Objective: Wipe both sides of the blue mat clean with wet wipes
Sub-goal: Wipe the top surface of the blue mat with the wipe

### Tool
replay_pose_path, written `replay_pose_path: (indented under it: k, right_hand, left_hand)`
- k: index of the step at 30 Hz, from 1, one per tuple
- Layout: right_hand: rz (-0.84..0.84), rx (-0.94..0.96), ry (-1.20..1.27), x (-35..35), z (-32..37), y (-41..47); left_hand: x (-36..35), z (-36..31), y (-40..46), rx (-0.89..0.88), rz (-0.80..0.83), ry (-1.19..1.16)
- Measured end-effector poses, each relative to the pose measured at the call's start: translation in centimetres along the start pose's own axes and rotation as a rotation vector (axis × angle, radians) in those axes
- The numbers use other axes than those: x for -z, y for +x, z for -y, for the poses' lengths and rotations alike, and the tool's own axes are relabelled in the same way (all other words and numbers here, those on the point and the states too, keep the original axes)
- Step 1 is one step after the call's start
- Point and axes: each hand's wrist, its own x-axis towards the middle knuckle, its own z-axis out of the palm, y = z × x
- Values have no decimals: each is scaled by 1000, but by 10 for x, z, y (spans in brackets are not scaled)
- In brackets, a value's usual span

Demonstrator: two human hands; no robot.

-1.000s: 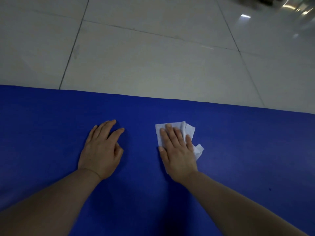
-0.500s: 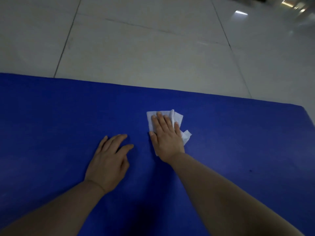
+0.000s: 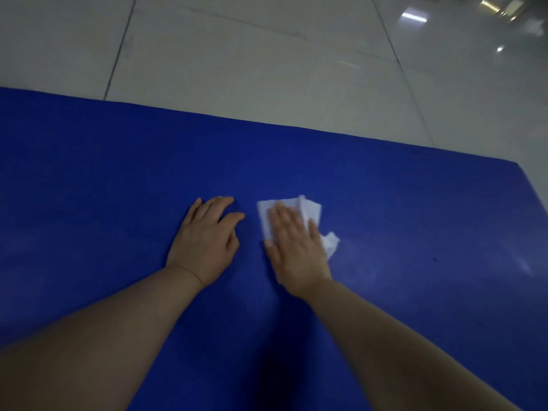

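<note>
The blue mat point(image 3: 118, 188) lies flat on the tiled floor point(image 3: 267, 69), its far right corner in view. Your left hand point(image 3: 204, 244) rests palm-down on the mat — fingers loosely spread, grip holding nothing. Just beside it, your right hand point(image 3: 296, 247) presses the white wet wipe point(image 3: 308, 207) flat against the mat with straight fingers — no curl round it. Wipe edges show beyond the fingertips and at the hand's right.

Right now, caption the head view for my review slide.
Right hand presses a white wet wipe flat on the blue mat; left hand rests beside it.
</note>
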Motion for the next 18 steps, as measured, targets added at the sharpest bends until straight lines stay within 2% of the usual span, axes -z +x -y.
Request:
replay_pose_path:
  k: [4,6,8,10,11,12,15,17,18]
  right_hand:
    - [28,-535,63,11,-68,-8]
    - [13,-605,53,8,-57,-10]
    - [-73,-402,2,-1,-13,-21]
    - [-59,-62,-30,-14,24,-37]
    - [-31,38,-43,-18,28,-44]
    - [15,43,-47,-16,22,-49]
    - [-83,-235,-41,-8,-35,-49]
    - [-3,-561,52,-1,-71,-48]
    - [21,-650,80,1,-75,-48]
  left_hand:
    - [-5,-18,-24,-4,-33,-20]
    - [-9,-29,-42,-61,-18,-37]
    - [-10,-30,-46,-95,-22,-69]
    - [-7,-27,-42,-85,-27,-110]
    - [-6,-27,-40,-74,-20,-127]
    - [-5,-28,-40,-63,-17,-139]
    - [-7,-30,-43,-60,-15,-132]
    - [-7,-29,-43,-57,-17,-117]
    - [-8,-29,-42,-55,-21,-115]
